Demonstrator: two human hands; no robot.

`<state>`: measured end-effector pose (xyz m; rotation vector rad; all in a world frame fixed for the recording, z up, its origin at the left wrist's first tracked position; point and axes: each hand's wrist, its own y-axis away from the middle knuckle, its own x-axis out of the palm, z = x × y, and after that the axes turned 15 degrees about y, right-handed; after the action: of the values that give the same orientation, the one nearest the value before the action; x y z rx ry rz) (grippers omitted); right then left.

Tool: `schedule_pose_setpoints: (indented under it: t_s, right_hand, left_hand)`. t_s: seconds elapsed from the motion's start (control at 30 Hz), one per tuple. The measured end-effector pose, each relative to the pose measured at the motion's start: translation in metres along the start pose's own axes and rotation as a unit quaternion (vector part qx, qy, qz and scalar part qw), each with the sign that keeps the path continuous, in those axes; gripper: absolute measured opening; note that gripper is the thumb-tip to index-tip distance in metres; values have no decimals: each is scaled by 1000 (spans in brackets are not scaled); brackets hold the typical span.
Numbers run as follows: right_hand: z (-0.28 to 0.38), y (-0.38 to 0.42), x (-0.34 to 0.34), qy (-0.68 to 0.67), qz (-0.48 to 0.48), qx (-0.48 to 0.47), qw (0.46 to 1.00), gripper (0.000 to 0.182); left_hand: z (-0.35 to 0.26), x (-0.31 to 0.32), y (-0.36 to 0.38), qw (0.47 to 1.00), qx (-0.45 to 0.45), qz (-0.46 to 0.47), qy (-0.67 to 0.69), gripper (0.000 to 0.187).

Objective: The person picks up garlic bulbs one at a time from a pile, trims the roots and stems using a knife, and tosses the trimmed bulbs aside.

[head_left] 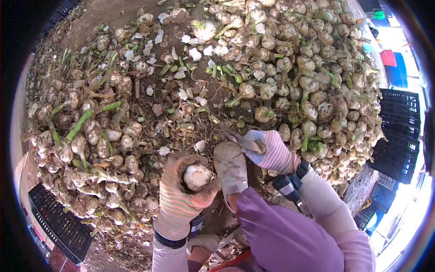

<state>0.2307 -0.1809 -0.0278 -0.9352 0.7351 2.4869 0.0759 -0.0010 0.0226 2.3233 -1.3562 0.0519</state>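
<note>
My left hand [188, 192], in a striped glove caked with soil, is wrapped round a bulb [198, 177]. A pale, bare surface of the bulb faces up. My right hand [272, 151], in a cleaner striped glove, grips a knife [240, 139] whose dark blade points to the upper left. That blade is above the toe of my dirty shoe [230, 165], apart from the bulb. Part of the knife's handle is hidden by my fingers. White peelings [195, 54] and cut green stems [229, 68] are scattered on the ground ahead.
Soil-covered bulbs lie heaped in a left pile [93, 131] and a larger right pile [317, 86], some with green stems. Black plastic crates stand at the right [398, 131] and lower left [59, 222]. A blue container [396, 70] is at the far right.
</note>
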Motion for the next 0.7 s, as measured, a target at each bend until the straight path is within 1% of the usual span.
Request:
schedule_pose_setpoints:
  t_s: [0.03,0.07,0.1,0.13,0.17,0.2,0.23,0.27,0.33,0.37,0.4,0.43,0.47,0.5,0.53,0.57,0.6,0.63,0.67,0.7]
  right_hand:
    - [5,1,1,-23,14,10,1000,18]
    - [12,0,1,-10,27,16,999,19]
    - [16,1,3,-10,26,18,999,19]
    - [19,1,4,-33,44,26,998,20]
    - [22,0,6,-56,60,33,996,20]
    - [25,1,7,-98,61,28,993,21]
    - [27,0,9,-97,57,29,993,21]
    - [29,-1,12,-101,50,-11,994,22]
    - [31,-4,13,-131,42,-71,988,24]
    - [33,-6,12,-129,42,-69,988,24]
    - [37,-8,10,-89,27,-72,993,25]
    - [38,-9,9,-51,12,-75,996,25]
    - [23,-12,16,-50,38,-70,996,24]
    - [10,-10,23,-49,36,-70,996,24]
    - [-3,-6,28,-8,56,-29,998,24]
    - [-10,0,30,31,76,13,997,24]
    - [-6,7,24,27,84,44,995,25]
    - [-9,13,25,25,87,41,995,25]
    - [-15,15,27,-41,71,68,994,26]
    - [-20,14,30,-106,51,93,989,27]
  left_hand:
    - [4,2,1,1000,-1,1,2,34]
    - [3,8,-1,994,-16,-54,95,35]
    - [2,11,-2,976,-30,-108,186,37]
    - [14,4,-1,974,-4,-119,192,31]
    - [13,5,-3,975,-1,-115,191,31]
    - [12,8,-4,949,-16,-118,291,28]
    - [12,11,-5,913,-32,-119,388,27]
    - [13,16,-5,913,-32,-116,389,27]
    - [16,29,-2,888,-96,-166,417,43]
    - [19,34,0,873,-128,-191,430,50]
    - [21,39,3,900,-107,-152,393,49]
    - [26,35,4,900,-109,-152,394,49]
    - [32,29,5,896,-111,-89,421,48]
    - [29,27,2,887,-109,-25,447,47]
    - [18,28,1,884,-159,-105,427,45]
    - [21,22,3,851,-105,-97,505,40]
    - [15,25,-1,875,-60,-156,454,38]
    - [9,28,-4,891,-15,-215,400,35]
    - [33,0,-10,902,24,-125,412,35]
    - [13,1,-16,943,-53,-165,283,39]
